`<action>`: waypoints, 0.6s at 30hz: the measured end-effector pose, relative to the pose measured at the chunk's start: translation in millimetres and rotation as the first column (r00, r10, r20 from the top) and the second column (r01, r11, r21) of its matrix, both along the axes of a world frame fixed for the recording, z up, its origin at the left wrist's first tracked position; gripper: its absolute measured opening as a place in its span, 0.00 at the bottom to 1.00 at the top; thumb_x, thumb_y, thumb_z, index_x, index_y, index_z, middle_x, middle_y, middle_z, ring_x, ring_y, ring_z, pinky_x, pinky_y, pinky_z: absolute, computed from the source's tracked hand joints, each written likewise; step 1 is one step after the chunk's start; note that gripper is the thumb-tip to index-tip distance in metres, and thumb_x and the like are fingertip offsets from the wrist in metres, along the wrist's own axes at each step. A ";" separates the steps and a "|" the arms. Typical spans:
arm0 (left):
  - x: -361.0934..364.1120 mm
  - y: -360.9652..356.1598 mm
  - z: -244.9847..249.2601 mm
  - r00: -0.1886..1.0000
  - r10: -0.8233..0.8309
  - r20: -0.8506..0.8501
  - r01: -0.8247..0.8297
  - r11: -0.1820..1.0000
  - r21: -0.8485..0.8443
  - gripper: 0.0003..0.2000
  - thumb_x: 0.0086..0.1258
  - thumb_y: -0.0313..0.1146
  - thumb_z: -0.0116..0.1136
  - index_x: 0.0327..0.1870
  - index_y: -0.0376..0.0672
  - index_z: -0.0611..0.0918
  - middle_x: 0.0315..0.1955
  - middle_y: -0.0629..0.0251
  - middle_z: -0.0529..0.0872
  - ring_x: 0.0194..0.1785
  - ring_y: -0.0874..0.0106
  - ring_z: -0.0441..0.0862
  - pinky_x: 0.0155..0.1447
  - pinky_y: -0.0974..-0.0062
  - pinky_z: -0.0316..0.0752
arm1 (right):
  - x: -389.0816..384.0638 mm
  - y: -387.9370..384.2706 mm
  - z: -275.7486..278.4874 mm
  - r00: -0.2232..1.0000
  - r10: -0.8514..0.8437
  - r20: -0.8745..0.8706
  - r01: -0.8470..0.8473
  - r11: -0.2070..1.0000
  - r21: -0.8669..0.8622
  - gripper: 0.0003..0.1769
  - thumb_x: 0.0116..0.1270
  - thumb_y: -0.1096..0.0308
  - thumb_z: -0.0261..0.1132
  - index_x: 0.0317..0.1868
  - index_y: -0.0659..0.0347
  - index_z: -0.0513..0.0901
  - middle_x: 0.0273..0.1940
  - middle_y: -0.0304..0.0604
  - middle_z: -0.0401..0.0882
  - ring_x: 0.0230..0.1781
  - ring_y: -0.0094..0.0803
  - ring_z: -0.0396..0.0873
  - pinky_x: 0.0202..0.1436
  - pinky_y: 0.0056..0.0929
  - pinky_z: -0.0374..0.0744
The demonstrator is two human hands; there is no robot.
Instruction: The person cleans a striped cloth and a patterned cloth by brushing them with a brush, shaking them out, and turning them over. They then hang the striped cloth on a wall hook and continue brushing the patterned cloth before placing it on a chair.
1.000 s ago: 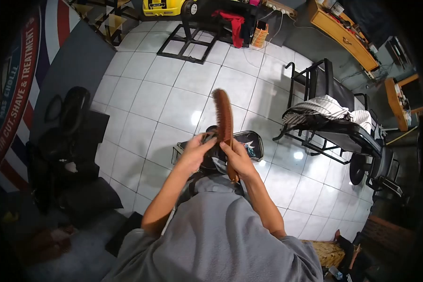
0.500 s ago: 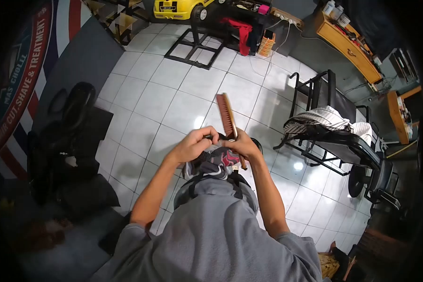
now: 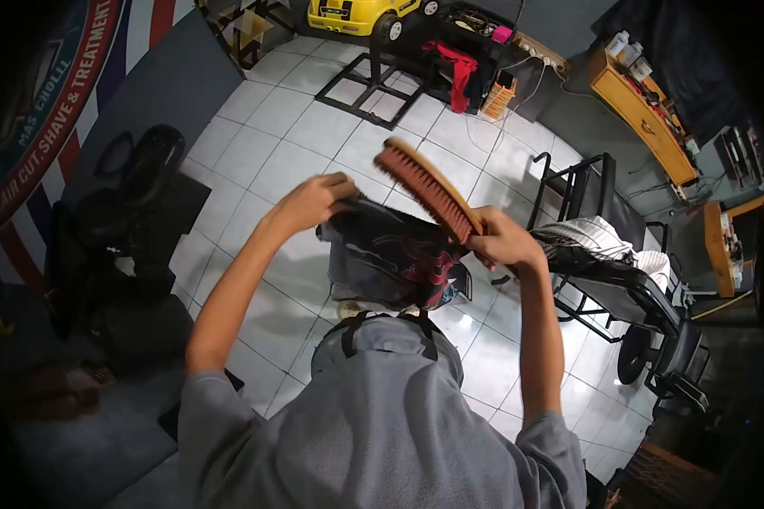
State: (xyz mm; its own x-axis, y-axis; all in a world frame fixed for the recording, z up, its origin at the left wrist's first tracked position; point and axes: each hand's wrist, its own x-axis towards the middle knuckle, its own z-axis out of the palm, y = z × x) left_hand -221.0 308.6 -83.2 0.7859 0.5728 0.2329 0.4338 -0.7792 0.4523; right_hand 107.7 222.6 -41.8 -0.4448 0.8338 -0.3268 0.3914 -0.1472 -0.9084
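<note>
A dark cloth [image 3: 390, 254] with red and grey patterns hangs spread between both hands, in front of the body. My left hand [image 3: 316, 202] is closed on its upper left edge. At the cloth's upper right corner, my right hand [image 3: 508, 237] is closed round the end of a wooden brush [image 3: 429, 188] and appears to pinch the cloth too. The brush slants up and to the left, its reddish-brown bristles facing down and left.
A black barber chair [image 3: 628, 284] with a striped cloth [image 3: 594, 237] stands at the right. Wooden drawers [image 3: 641, 119] are on the right wall. A black metal frame [image 3: 372, 89] and a yellow toy car [image 3: 356, 15] are ahead. Dark seats stand at the left.
Both hands have moved apart and the bunched cloth has opened out between them. The brush has moved with my right hand and now tilts further left.
</note>
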 end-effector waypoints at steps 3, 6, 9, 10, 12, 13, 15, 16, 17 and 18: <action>10.8 23.1 14.5 0.998 -0.060 0.027 0.057 0.993 0.104 0.09 0.51 0.21 0.59 0.35 0.35 0.79 0.35 0.56 0.80 0.40 0.55 0.79 0.46 0.64 0.74 | 2.2 13.4 9.3 0.952 0.114 0.285 -0.128 0.991 0.029 0.09 0.60 0.68 0.62 0.34 0.67 0.78 0.14 0.35 0.70 0.12 0.21 0.70 0.15 0.23 0.69; 16.1 33.2 25.4 0.993 -0.015 0.115 0.012 0.999 0.032 0.14 0.49 0.15 0.52 0.38 0.36 0.81 0.38 0.56 0.81 0.42 0.55 0.79 0.48 0.67 0.75 | 11.3 22.0 0.6 0.921 0.173 0.349 -0.180 0.984 -0.010 0.11 0.59 0.66 0.64 0.34 0.67 0.79 0.12 0.34 0.69 0.10 0.21 0.69 0.14 0.24 0.68; 14.9 52.2 36.2 0.979 0.091 0.181 -0.071 0.991 -0.115 0.18 0.47 0.13 0.45 0.39 0.37 0.82 0.40 0.55 0.82 0.46 0.55 0.80 0.51 0.70 0.74 | 21.3 29.0 -9.7 0.949 0.161 0.270 -0.229 0.943 0.243 0.13 0.54 0.65 0.69 0.34 0.65 0.79 0.20 0.39 0.75 0.20 0.30 0.75 0.26 0.31 0.73; 14.6 62.0 34.1 0.981 0.070 0.182 -0.065 0.997 -0.034 0.19 0.47 0.13 0.45 0.39 0.38 0.82 0.40 0.55 0.82 0.46 0.54 0.80 0.51 0.69 0.74 | 21.9 33.2 -14.9 0.963 0.151 0.222 -0.232 0.887 0.399 0.13 0.53 0.65 0.70 0.33 0.64 0.79 0.22 0.41 0.77 0.23 0.32 0.76 0.29 0.33 0.73; 15.8 88.0 28.2 0.984 0.025 0.179 -0.049 0.990 0.131 0.19 0.48 0.13 0.44 0.39 0.38 0.82 0.39 0.55 0.82 0.46 0.54 0.79 0.52 0.67 0.74 | 27.6 52.9 -26.2 0.861 -0.195 0.469 -0.149 0.786 0.600 0.11 0.45 0.74 0.65 0.32 0.60 0.76 0.29 0.53 0.79 0.33 0.53 0.78 0.35 0.41 0.74; 17.5 108.3 32.6 0.976 0.027 0.217 -0.081 0.965 0.248 0.18 0.49 0.13 0.43 0.39 0.38 0.82 0.39 0.55 0.82 0.46 0.53 0.79 0.52 0.66 0.74 | 25.9 60.9 -16.1 0.818 -0.292 0.495 -0.135 0.739 0.660 0.11 0.46 0.77 0.59 0.33 0.58 0.75 0.29 0.54 0.79 0.36 0.56 0.78 0.36 0.45 0.74; 26.9 124.7 55.1 0.939 0.076 0.337 -0.224 0.877 0.426 0.17 0.51 0.14 0.42 0.39 0.37 0.80 0.38 0.54 0.82 0.46 0.53 0.79 0.52 0.64 0.74 | 15.9 71.5 25.5 0.773 -0.402 0.491 -0.121 0.666 0.736 0.15 0.48 0.78 0.56 0.39 0.57 0.72 0.32 0.56 0.78 0.36 0.58 0.77 0.36 0.47 0.73; 36.4 125.5 86.2 0.899 0.118 0.422 -0.333 0.809 0.484 0.16 0.53 0.15 0.41 0.38 0.37 0.80 0.38 0.54 0.81 0.45 0.54 0.79 0.51 0.64 0.74 | 6.8 71.2 47.2 0.822 -0.463 0.332 -0.043 0.531 0.846 0.20 0.47 0.80 0.55 0.43 0.56 0.71 0.33 0.57 0.78 0.38 0.58 0.77 0.37 0.48 0.74; 44.8 115.1 117.7 0.858 0.087 0.507 -0.386 0.759 0.524 0.15 0.54 0.15 0.41 0.37 0.37 0.79 0.37 0.53 0.81 0.44 0.54 0.79 0.51 0.65 0.74 | 1.5 71.9 66.5 0.854 -0.475 0.210 0.062 0.495 0.866 0.25 0.47 0.80 0.59 0.48 0.54 0.71 0.34 0.56 0.79 0.40 0.60 0.76 0.38 0.45 0.75; 50.1 98.8 142.7 0.810 0.051 0.584 -0.442 0.707 0.552 0.14 0.54 0.15 0.40 0.36 0.36 0.78 0.36 0.53 0.80 0.43 0.54 0.79 0.50 0.66 0.75 | -10.2 66.3 89.1 0.875 -0.483 0.038 0.137 0.322 0.937 0.26 0.51 0.79 0.63 0.52 0.55 0.71 0.32 0.53 0.80 0.35 0.51 0.81 0.39 0.38 0.77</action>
